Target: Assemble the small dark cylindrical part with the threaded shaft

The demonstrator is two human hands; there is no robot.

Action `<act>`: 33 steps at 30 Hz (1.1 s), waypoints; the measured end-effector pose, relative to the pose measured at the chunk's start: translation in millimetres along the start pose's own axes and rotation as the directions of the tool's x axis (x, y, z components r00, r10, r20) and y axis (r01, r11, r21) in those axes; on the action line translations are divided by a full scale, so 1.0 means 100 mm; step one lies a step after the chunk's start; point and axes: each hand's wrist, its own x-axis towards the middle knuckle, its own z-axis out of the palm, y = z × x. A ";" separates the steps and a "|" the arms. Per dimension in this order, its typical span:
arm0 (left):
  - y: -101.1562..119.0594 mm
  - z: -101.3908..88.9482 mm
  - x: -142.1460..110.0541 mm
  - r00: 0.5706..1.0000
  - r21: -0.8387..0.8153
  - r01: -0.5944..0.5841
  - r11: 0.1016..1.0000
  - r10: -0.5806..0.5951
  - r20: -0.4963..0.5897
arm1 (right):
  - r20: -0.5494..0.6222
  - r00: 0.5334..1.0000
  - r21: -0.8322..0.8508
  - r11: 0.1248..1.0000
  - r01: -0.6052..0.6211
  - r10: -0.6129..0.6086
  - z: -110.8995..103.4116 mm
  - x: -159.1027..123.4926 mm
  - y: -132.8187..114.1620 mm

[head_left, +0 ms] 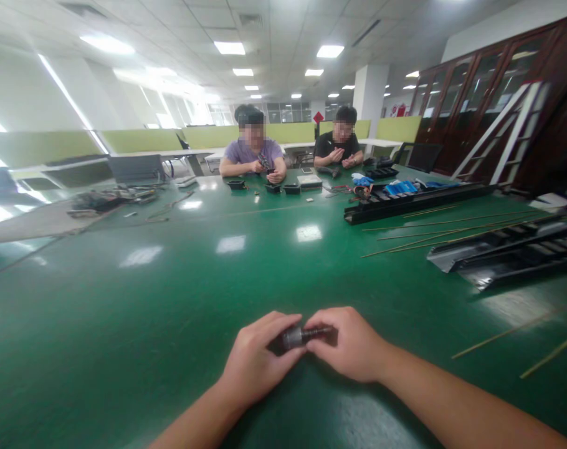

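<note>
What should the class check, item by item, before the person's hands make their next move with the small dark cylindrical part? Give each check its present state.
1. Both hands on the part: ok. The left hand and the right hand each hold one end of the small dark cylindrical part.
2. Part supported: ok. It sits low over the green table, hands resting there.
3. Security of the grip: cannot tell; the fingers hide most of the part.
4. Space around the hands: ok. The thin sticks lie off to the right, apart from the hands.
5. Co-workers' hands: ok. Two seated people work at the far end.
</note>
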 end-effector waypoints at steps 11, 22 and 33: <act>0.09 0.01 0.01 0.996 0.039 0.077 0.996 -0.079 0.045 | 0.035 0.999 -0.047 0.999 0.026 -0.024 -0.01 -0.01 0.05; 0.08 0.01 0.01 1.000 0.062 -0.002 0.998 0.002 0.007 | 0.035 0.998 -0.051 0.998 0.045 -0.043 -0.03 -0.01 0.05; 0.08 -0.01 0.02 1.000 0.080 -0.014 0.997 0.013 0.007 | 0.042 0.998 -0.071 0.997 0.041 -0.038 -0.04 0.00 0.04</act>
